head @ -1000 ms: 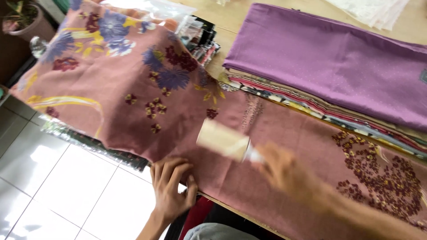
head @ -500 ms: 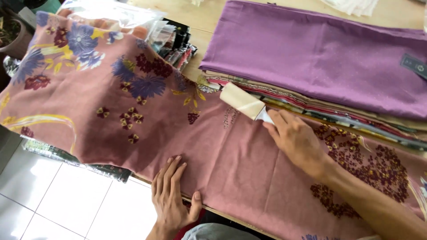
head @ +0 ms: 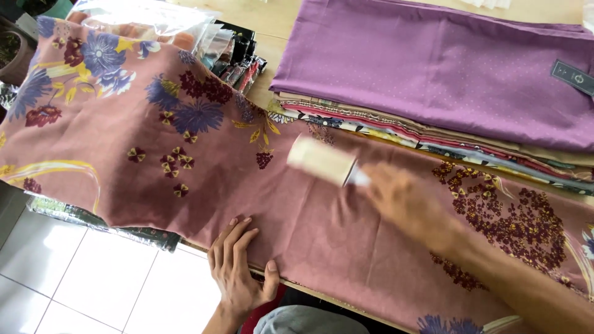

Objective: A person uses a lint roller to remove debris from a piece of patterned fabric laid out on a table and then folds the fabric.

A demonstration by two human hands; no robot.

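Observation:
A dusty-pink cloth [head: 124,148] with blue, maroon and yellow flowers is spread over the wooden table and hangs over its near edge. My left hand [head: 238,269] lies flat on the cloth at that edge, fingers spread, pressing it down. My right hand [head: 405,201], blurred by motion, grips the handle of a cream lint roller [head: 322,159] whose drum rests on the cloth near the middle.
A stack of folded fabrics [head: 433,133] topped by a purple cloth [head: 445,68] with a dark tag lies at the back right. Clear plastic packets [head: 148,18] and small dark items [head: 238,59] sit at the back left. White floor tiles [head: 93,278] lie below the table edge.
My right hand has swept the lint roller back and forth over the pink cloth, now toward the left. My left hand stays pressed at the near edge. The view shifted slightly.

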